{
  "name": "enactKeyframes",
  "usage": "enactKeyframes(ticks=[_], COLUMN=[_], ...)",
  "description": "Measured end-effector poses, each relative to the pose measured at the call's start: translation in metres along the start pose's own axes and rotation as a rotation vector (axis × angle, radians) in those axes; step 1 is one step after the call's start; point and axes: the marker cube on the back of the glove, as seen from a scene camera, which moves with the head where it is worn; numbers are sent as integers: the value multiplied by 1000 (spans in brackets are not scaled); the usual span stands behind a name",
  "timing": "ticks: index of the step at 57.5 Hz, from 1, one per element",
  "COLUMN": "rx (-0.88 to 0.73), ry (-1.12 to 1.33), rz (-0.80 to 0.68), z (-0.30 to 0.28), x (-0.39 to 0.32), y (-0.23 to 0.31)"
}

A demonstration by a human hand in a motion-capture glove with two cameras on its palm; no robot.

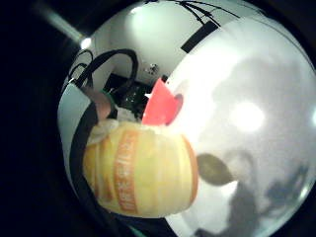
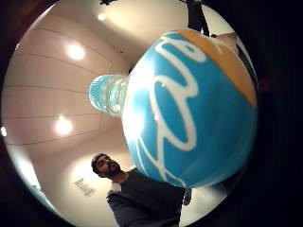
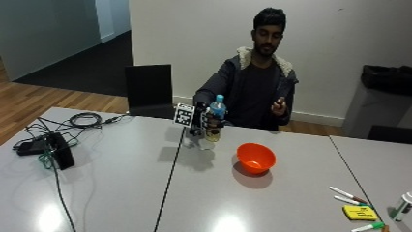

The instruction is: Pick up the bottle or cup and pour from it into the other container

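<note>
Right now the gloved right hand point(image 3: 201, 122) is wrapped around a bottle point(image 3: 215, 123), grasping it upright above the grey tabletop point(image 3: 128, 183) in front of the seated person. The bottle has a pale blue cap, a blue label with white lettering, and yellowish liquid in its lower part – the thumb-side palm view shows the label point(image 2: 189, 118) filling much of the frame, with the ribbed cap point(image 2: 108, 94) beyond it. An orange bowl point(image 3: 256, 157) sits on the tabletop near the bottle, to the side and closer to the outside camera, not touching it. The little-finger-side view shows the yellow lower part of the bottle point(image 1: 140, 170) close to the palm, with the bowl point(image 1: 160, 104) past it. The person's bare hand point(image 3: 279, 105) is raised by the chest – well clear of both.
</note>
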Motion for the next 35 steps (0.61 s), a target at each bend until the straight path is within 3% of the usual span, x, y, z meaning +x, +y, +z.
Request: enactKeyframes(ticks=[4, 11, 15, 20, 27, 32, 35], rx=[36, -26, -54, 33, -9, 35, -44], ry=[46, 215, 344, 504, 721, 864, 933], rz=[-121, 7, -51, -54, 145, -34, 81], z=[-3, -8, -7, 4, 19, 32, 38], x=[-22, -75, -90, -105, -121, -121, -129], y=[-5, -13, -14, -37, -41, -60, -56])
